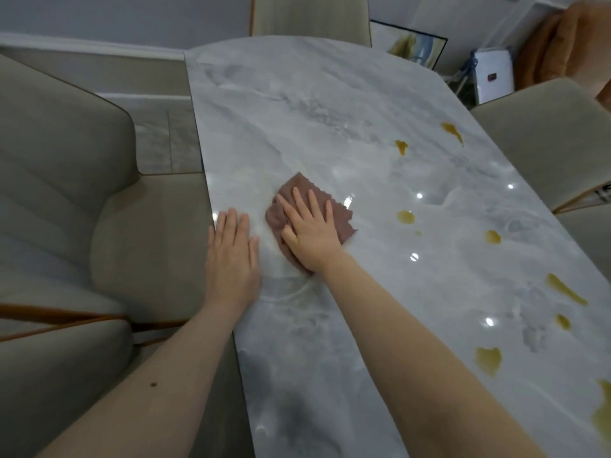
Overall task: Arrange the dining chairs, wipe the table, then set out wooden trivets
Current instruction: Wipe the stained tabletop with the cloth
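Right hand (312, 234) is flat, fingers spread, pressing the cloth (305, 219) on the table (297, 104); left hand (233, 256) rests flat by the near edge. Brownish spills (406, 217), probably sauce, lie to the right. A saturated cloth could just smear them around.

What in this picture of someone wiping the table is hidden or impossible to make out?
Head view only:
- The cloth under the right hand: its middle is covered by the palm.
- The table: its near end and right side are cut off by the frame's edges.
- The yellow spill at the right edge: cut off.
- Wooden trivets: none in view.
- The label on the white package: too small.
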A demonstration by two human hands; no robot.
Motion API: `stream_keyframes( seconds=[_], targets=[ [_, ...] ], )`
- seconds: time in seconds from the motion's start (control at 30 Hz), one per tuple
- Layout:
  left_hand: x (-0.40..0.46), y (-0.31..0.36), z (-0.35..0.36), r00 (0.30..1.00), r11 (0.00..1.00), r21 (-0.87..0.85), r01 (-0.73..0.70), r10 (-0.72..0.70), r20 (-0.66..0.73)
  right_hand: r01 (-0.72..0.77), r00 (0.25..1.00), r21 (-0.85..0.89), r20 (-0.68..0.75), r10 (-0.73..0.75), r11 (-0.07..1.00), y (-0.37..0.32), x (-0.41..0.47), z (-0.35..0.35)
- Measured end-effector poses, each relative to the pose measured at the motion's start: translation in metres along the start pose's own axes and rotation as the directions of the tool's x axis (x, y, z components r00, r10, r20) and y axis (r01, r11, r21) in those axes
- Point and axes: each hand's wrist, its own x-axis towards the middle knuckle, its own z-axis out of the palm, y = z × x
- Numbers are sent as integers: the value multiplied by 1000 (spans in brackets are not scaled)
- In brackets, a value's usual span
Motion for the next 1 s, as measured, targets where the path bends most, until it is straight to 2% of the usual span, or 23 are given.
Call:
stream_keyframes(
  seconds=[0.1,0.17,0.3,0.4,0.53,0.6,0.73,0.8,0.87,1.0],
  targets=[
    [-1,0,0,1000,1000,-29,5,-5,7,192,981,-7,-11,-192,981,4,-42,5],
    [-1,-1,1,1000,999,-38,5,-5,-1,230,973,-29,-11,-230,973,24,-68,9],
    [1,-1,3,1000,999,-46,17,-17,4,79,997,-47,-4,-80,996,48,-65,1],
    [0,0,2,999,999,-35,21,-20,25,-91,996,-25,2,91,996,35,-25,-1],
    [-2,1,1,999,998,-64,30,-28,34,-197,980,28,-4,197,980,2,19,3],
    [-1,1,0,1000,997,-75,22,-20,23,-132,991,10,-26,132,991,-11,11,7],
    [-1,-1,1,1000,996,-91,5,-5,-1,195,980,-66,-24,-197,978,-1,-54,14],
    [-1,-2,2,1000,996,-85,-1,0,-11,235,972,-93,17,-234,968,28,-73,13],
    [-1,-1,1,1000,996,-89,8,-8,-4,167,986,-92,18,-166,982,51,-72,7],
    [-1,1,-1,999,994,-103,26,-23,28,-132,991,-2,-14,132,991,35,-29,1]
  ],
)
